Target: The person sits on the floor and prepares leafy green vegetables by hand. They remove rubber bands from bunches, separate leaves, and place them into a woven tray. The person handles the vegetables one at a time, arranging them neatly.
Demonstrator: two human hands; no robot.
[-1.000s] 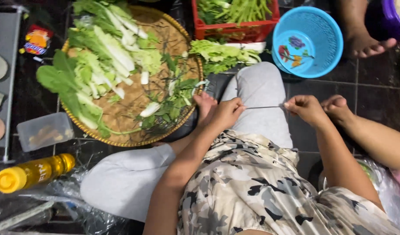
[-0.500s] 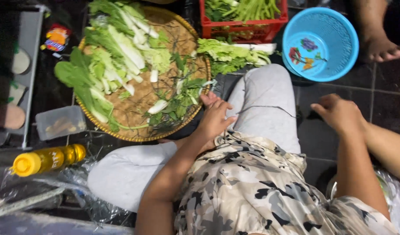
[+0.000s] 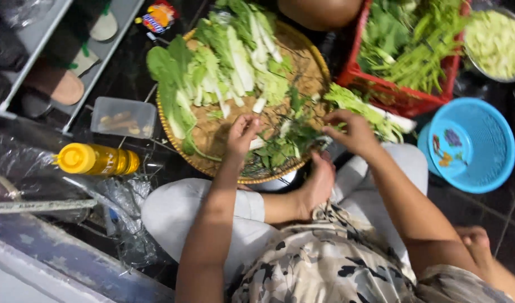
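A round woven tray (image 3: 310, 62) lies on the dark floor in front of me, piled with pale-stalked leafy greens (image 3: 223, 67) and dark herb sprigs (image 3: 285, 143) at its near edge. My left hand (image 3: 241, 134) reaches over the tray's near side, fingers loosely apart, touching the herbs and a white stalk piece. My right hand (image 3: 352, 132) comes in from the right with its fingers curled around the herb sprigs. I sit cross-legged in pale trousers, with a bare foot (image 3: 319, 182) just below the tray.
A red crate (image 3: 380, 92) of greens stands at the back right, beside a metal bowl (image 3: 495, 42) of pale vegetable pieces and a blue basket (image 3: 473, 143). A yellow-capped bottle (image 3: 95, 160), a small plastic box (image 3: 123, 116) and crumpled plastic lie at the left.
Both hands have left my lap and reached forward onto the tray's near edge. The right hand has swung in from the far right. The view has moved closer to the tray.
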